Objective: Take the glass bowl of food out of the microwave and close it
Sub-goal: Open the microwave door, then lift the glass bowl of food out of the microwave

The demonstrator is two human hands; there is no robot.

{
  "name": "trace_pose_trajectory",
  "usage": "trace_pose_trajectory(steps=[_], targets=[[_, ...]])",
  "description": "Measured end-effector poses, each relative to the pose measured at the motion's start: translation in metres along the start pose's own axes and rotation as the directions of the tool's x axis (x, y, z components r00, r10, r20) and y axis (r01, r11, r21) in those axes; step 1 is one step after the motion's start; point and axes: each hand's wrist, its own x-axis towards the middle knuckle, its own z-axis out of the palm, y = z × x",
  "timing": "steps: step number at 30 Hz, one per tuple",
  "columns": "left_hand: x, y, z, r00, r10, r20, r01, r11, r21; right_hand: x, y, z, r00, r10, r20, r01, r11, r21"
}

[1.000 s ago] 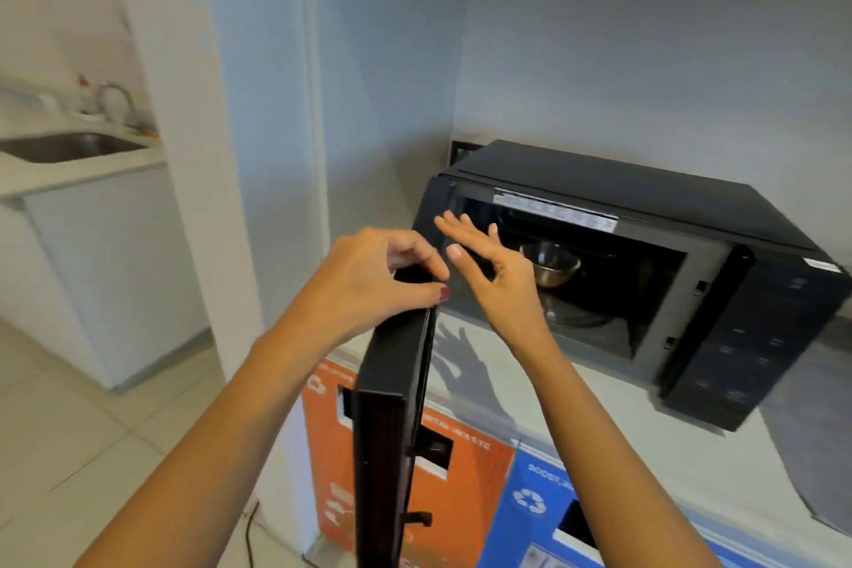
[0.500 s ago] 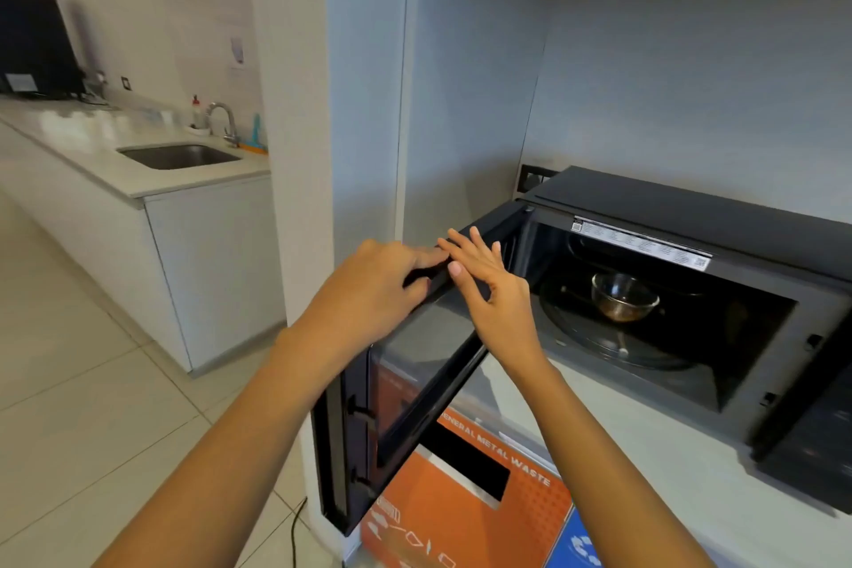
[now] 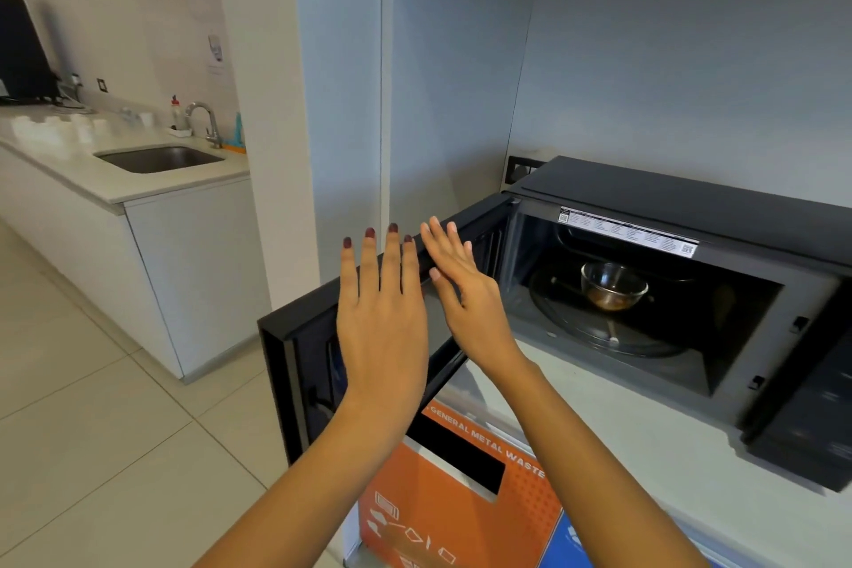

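Glass bowl [image 3: 613, 287] inside microwave [image 3: 691, 291], well right of both open hands [image 3: 382, 327].

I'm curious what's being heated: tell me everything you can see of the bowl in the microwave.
The bowl is small, round and clear, glass by its look. It stands upright near the middle of the turntable, inside the open microwave. Something brown lies at its bottom; what it is I cannot tell. No hand touches it.

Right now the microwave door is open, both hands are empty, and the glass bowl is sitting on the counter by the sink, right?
Not the last part. The head view shows the glass bowl on the turntable inside the microwave. The door is open; the left hand and right hand are empty.
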Motion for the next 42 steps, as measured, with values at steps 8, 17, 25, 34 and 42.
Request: trace_pose_trajectory(steps=[8,17,25,34,42], targets=[[-0.008,0.025,0.021,0.995,-0.011,-0.102,-0.008,0.983,-0.185,-0.03,0.022,-0.017,0.974,0.129,-0.188,-0.122,0.991,0.05],[-0.021,0.086,0.076,0.989,0.141,0.04,-0.087,0.785,-0.613,-0.098,0.082,-0.067,0.832,0.363,-0.419,-0.41,0.912,-0.023],[-0.006,0.143,0.132,0.965,0.242,0.105,-0.068,0.611,-0.789,-0.135,0.131,-0.115,0.712,0.458,-0.532,-0.559,0.828,-0.035],[0.035,0.193,0.197,0.947,0.305,0.103,-0.06,0.481,-0.875,-0.131,0.185,-0.143,0.649,0.427,-0.629,-0.596,0.8,-0.073],[0.093,0.243,0.239,0.917,0.356,0.181,0.002,0.449,-0.893,-0.085,0.251,-0.164,0.663,0.531,-0.528,-0.642,0.766,-0.035]])
